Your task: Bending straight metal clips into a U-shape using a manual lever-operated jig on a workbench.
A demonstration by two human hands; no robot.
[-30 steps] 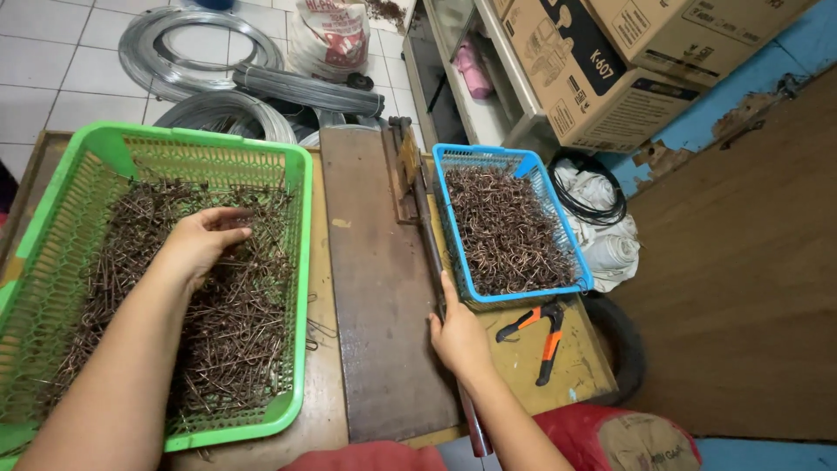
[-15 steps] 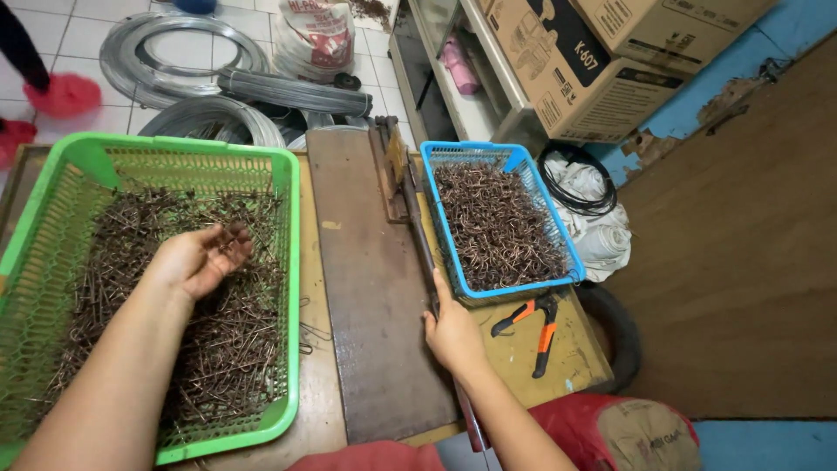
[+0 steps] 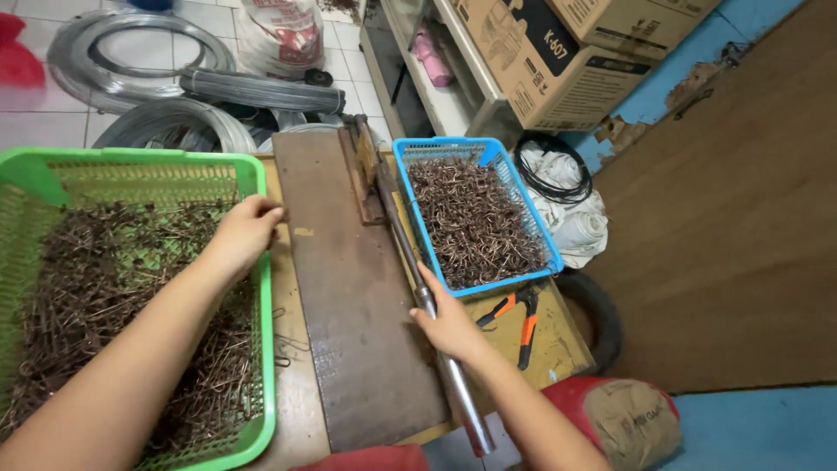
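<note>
My left hand (image 3: 246, 232) hovers at the right rim of a green basket (image 3: 258, 366) full of brown wire pieces (image 3: 96, 288), fingers pinched on a few of them. My right hand (image 3: 451, 325) grips the long metal lever handle (image 3: 453, 384) of a cutter mounted along the right edge of a brown board (image 3: 349, 296). A blue basket (image 3: 410, 166) just right of the lever holds bent brown wire pieces (image 3: 475, 222).
Orange-handled pliers (image 3: 520, 316) lie on the table below the blue basket. Coils of grey wire (image 3: 139, 52) and a wire bundle lie on the tiled floor behind. Cardboard boxes (image 3: 558, 52) sit on a shelf at the back right. A tyre and white cloth are beside the table.
My left hand lifted out of the middle of the green basket and moved right to its rim, holding some wire pieces. My right hand stayed on the lever handle.
</note>
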